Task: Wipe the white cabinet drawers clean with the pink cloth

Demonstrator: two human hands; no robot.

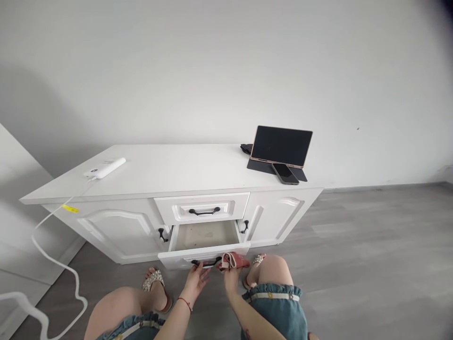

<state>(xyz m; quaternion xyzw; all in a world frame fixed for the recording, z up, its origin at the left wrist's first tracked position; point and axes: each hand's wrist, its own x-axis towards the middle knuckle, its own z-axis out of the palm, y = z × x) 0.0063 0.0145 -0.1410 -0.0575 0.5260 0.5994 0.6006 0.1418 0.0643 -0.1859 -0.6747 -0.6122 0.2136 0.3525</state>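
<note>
A shallow drawer (pixel 203 236) is pulled out of the white cabinet, its pale inside showing nothing but a few specks or marks. My left hand (pixel 197 282) is at the drawer's black handle (pixel 206 262), its fingers stretched and apart, with the tips just at the handle's left part. Bunched in my right hand (pixel 231 279) is a red cloth (pixel 233 260) with pale stripes. The cloth lies against the drawer front, beside the handle's right end. My right fingers are partly hidden by the cloth.
On the cabinet top (pixel 177 167) stand a propped tablet (pixel 282 146), a phone (pixel 285 174) and a white power bank (pixel 106 168) with a white cable (pixel 53 257) hanging down left. A closed drawer (pixel 203 209) is above the open one. My knees flank the drawer.
</note>
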